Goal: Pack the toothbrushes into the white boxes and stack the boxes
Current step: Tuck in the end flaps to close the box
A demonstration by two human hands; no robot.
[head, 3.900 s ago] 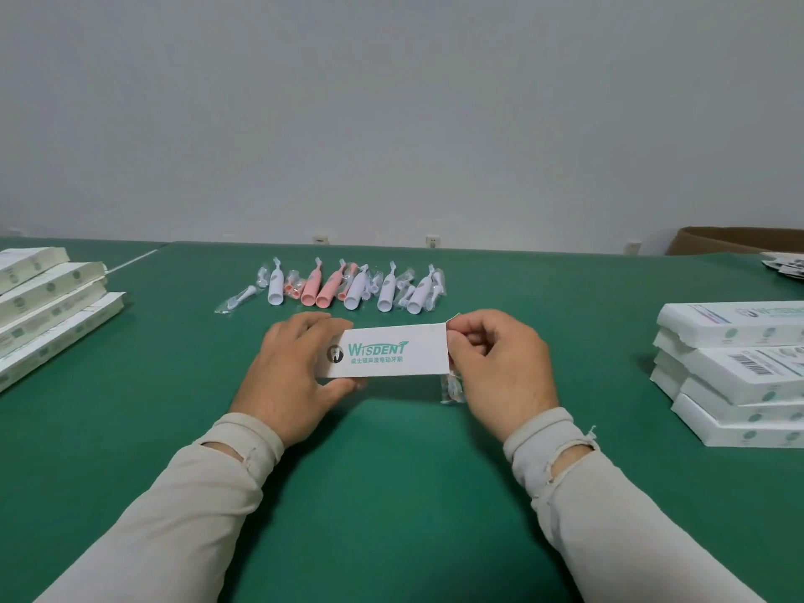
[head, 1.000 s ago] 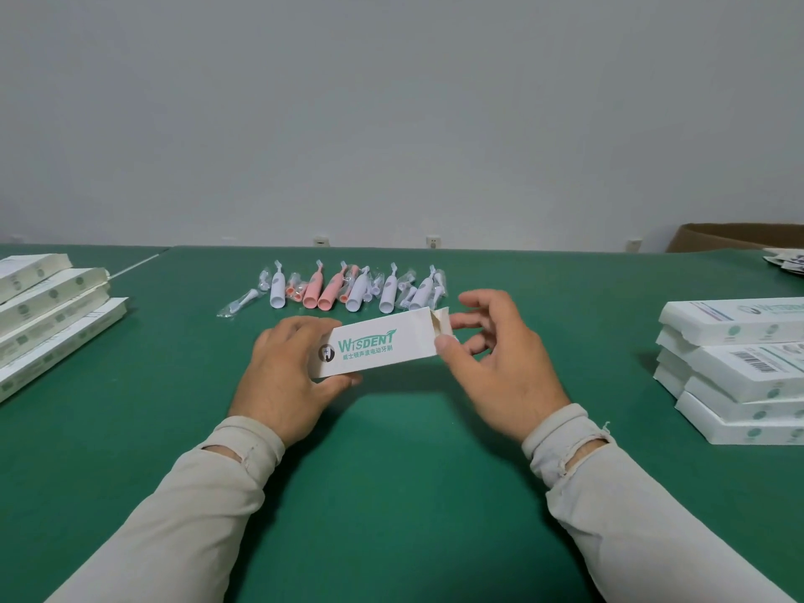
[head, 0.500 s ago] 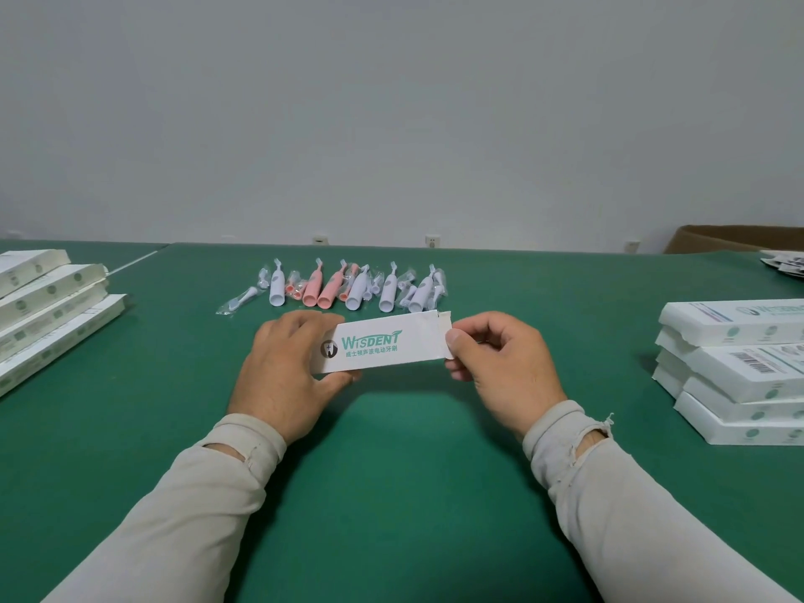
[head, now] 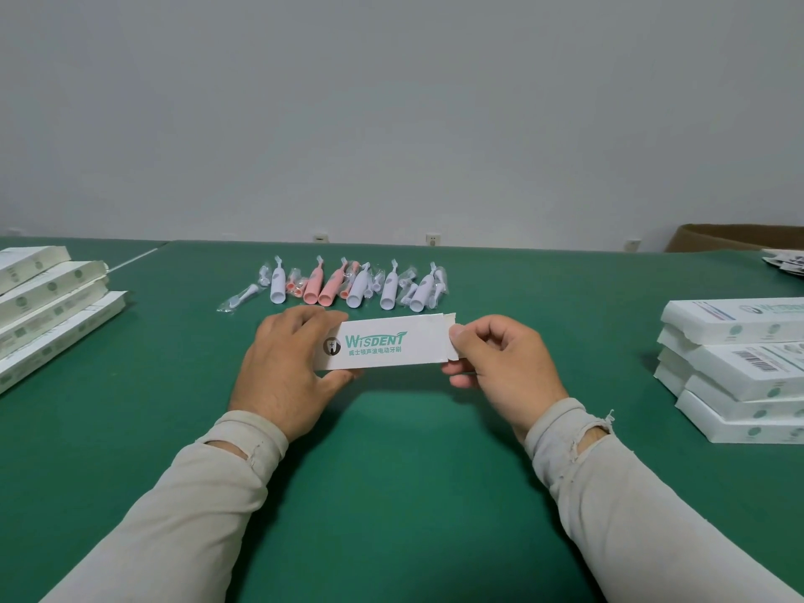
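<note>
I hold a white box (head: pixel 391 343) with green "WISDENT" lettering level above the green table (head: pixel 400 450), in front of me. My left hand (head: pixel 285 363) grips its left end, thumb underneath. My right hand (head: pixel 500 363) pinches the flap at its right end, fingers curled. Behind the box lies a row of white and pink toothbrush handles (head: pixel 348 287) with several brush heads in clear wrappers. What is inside the box is hidden.
A stack of white boxes (head: pixel 735 367) sits at the right edge of the table. Several flat white boxes (head: pixel 48 306) lie fanned out at the left edge. A brown cardboard carton (head: pixel 735 237) stands at the far right, by the wall.
A second ago my right hand was spread open at the tilted box's open end. It has since closed onto the end flap, and the box now lies level.
</note>
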